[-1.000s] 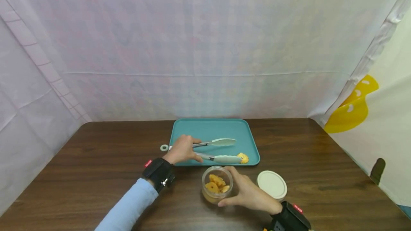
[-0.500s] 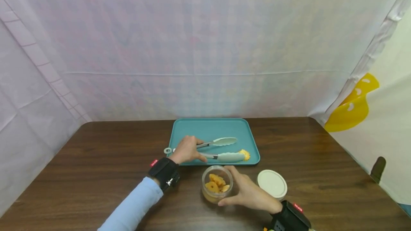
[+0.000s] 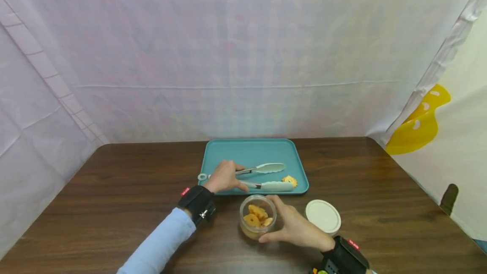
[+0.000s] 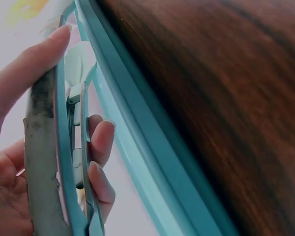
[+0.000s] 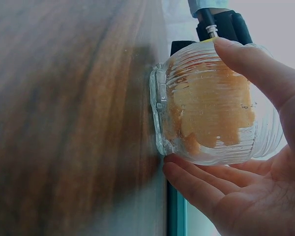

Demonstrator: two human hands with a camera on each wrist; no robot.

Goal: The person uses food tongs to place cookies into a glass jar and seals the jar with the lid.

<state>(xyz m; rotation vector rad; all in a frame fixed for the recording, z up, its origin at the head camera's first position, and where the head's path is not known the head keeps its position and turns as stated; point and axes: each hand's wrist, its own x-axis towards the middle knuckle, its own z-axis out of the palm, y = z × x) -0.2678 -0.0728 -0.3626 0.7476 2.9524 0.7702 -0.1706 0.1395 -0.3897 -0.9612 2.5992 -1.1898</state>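
Draped pale cloth backs a dark wooden table point(image 3: 114, 206) with a teal tray point(image 3: 247, 149) at centre frame. Since a moment ago, the yellow cookie point(image 3: 289, 180) lies free on the tray's lower right, no longer at the tips of the tongs point(image 3: 262, 176), whose arms stand spread. The left hand point(image 3: 224, 177) still grips their handles. The right hand point(image 3: 294, 227) still curls round the glass jar point(image 3: 257, 220) below the tray, lid point(image 3: 323, 216) beside it.
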